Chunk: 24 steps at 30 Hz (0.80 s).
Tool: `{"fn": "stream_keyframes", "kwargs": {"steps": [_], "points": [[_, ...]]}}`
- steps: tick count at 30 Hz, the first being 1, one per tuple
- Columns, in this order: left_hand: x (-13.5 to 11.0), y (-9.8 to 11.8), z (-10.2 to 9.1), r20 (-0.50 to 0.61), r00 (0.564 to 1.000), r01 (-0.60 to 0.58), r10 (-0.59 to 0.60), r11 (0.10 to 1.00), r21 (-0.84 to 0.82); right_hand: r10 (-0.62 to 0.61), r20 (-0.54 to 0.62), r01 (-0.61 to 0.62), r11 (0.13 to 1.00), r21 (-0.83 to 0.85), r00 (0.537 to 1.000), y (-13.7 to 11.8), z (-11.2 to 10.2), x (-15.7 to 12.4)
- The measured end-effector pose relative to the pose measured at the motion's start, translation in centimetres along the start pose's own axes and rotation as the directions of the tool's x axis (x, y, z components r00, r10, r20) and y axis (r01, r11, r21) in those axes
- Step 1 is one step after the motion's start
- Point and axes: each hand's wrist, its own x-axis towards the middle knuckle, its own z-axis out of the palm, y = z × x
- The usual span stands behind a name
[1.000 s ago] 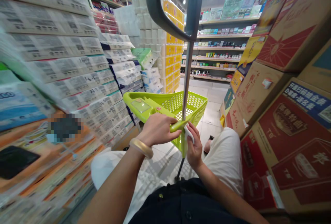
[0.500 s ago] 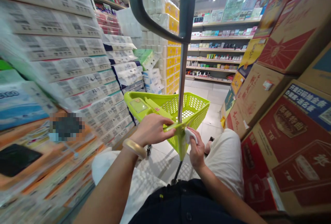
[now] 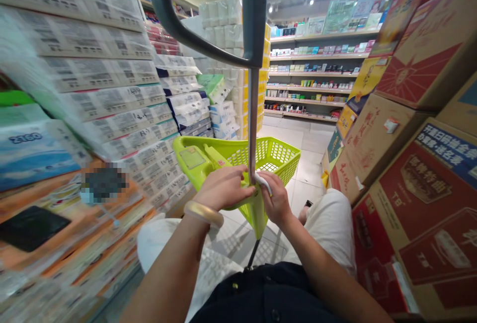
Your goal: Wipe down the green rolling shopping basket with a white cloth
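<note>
Fingers of the bare left hand (image 3: pixel 225 188) curl over the near rim at the centre of the frame, clamped on the bright lime-green, perforated plastic basket (image 3: pixel 257 216), while the bare right hand (image 3: pixel 276 200) pinches a small folded white wad (image 3: pixel 263 181), cloth or tissue, I cannot tell which, against the same corner.

Largest of what I am working with, the basket sits mid-frame, its near corner pointing down toward the bottom edge. I judge it light for its size, stiff along the rim, a little springy in the lattice walls and fairly slick; the thick rim is where I would take hold, as the left hand does.

Next comes the dark grey moulded handle (image 3: pixel 255 25) at the upper centre, which I expect to be rigid and a natural pulling point. Below it runs a slim, smooth metal pole (image 3: pixel 252 124), likely hard and slippery, its foot hidden by the fingers.

Smallest is the wad: soft, nearly weightless, easily crumpled, best held flat beneath the fingertips.
</note>
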Motion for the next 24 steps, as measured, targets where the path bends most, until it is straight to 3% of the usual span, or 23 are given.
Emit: {"fn": "stream_keyframes", "kwargs": {"steps": [8,15,18,24], "points": [[-0.2,-1.0,0.9,-0.049,0.995,-0.092,0.092,0.996,0.002,0.028,0.119,-0.029,1.000,0.005,0.992,-0.8,-0.1,1.1],[-0.4,-1.3,0.7,-0.020,0.995,-0.100,0.100,0.995,-0.003,0.075,0.107,-0.069,0.996,-0.060,0.991,-0.2,-0.1,1.0],[-0.4,-1.3,0.6,-0.015,0.996,-0.086,0.086,0.996,-0.010,0.058,0.112,-0.056,0.998,-0.018,0.992,-0.9,0.2,0.6],[-0.8,-1.4,0.4,0.001,0.997,-0.075,0.075,0.997,-0.037,0.164,0.074,-0.169,0.983,0.069,0.984,-1.8,0.0,-0.2]]}}
